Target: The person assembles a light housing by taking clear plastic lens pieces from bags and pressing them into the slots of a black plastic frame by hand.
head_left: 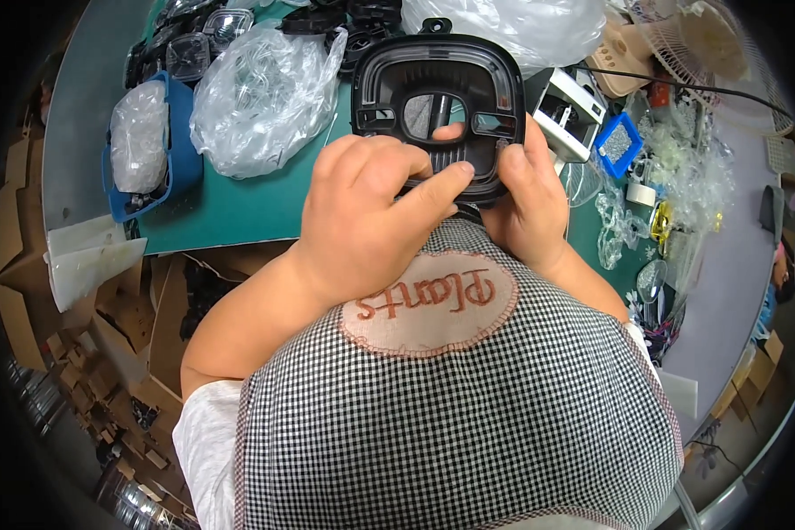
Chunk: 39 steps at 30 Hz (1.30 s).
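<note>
Held object: a black plastic frame [439, 97], squarish with rounded corners and a large central opening, was held above the near edge of the green tabletop [230, 208], just in front of the person's chest.
Left hand [367, 216]: it was closed over the frame's lower left edge, the forefinger stretched flat across the ribbed lower bar.
Right hand [526, 199]: it was wrapped around the lower right corner, and one fingertip could be seen through the central opening, so the fingers [449, 132] were curled behind the part.
Handling, as judged: the frame appeared light and stiff, a moulded shell with thin ribs; a hold on the thick outer rim looked safer than one on the slim inner bars, which might flex or snap.
Surroundings: clear plastic bags [261, 97] of small parts were spread across the tabletop, a blue basket [178, 146] was set at the left, and further black frames [362, 22] were stacked behind.
Foreground: a black-and-white checked apron [450, 415] filled the lower view.
</note>
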{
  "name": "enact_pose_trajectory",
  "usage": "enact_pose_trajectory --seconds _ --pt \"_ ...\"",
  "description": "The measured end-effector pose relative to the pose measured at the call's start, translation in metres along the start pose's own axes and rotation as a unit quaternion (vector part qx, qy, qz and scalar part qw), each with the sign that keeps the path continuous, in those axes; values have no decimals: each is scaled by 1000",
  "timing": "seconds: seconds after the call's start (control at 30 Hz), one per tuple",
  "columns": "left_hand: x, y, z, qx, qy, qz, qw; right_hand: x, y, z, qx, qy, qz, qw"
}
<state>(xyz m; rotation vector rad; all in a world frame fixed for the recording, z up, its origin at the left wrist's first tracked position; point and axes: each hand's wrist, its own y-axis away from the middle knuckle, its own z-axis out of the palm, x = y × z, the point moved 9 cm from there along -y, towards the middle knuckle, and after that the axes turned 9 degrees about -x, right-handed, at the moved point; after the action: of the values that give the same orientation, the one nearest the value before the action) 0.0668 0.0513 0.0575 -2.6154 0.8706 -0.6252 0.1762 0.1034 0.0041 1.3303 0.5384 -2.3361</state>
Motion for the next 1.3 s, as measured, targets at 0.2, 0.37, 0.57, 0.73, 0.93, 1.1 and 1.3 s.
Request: enact_pose_trajectory --seconds 0.2,0.37,0.57,0.73,0.93,1.1,1.3 --pt "-11 -5 -1 11 83 -49 995 7 0 -8 29 -47 25 998" --pt "-14 -10 3 18 134 -72 988 17 0 -9 58 -68 46 995" --pt "-23 -15 16 22 178 -111 978 24 1 -14 78 -69 65 992" --pt "-31 -12 26 25 193 -146 970 29 3 -18 87 -57 52 993" --pt "-30 -15 19 60 170 -133 975 22 2 -18 86 -34 -4 996" --pt "-30 -14 13 76 159 -134 975 20 3 -16 76 -32 -10 997" --pt "-33 -12 10 89 175 -154 968 15 0 -14 70 -3 -25 997"
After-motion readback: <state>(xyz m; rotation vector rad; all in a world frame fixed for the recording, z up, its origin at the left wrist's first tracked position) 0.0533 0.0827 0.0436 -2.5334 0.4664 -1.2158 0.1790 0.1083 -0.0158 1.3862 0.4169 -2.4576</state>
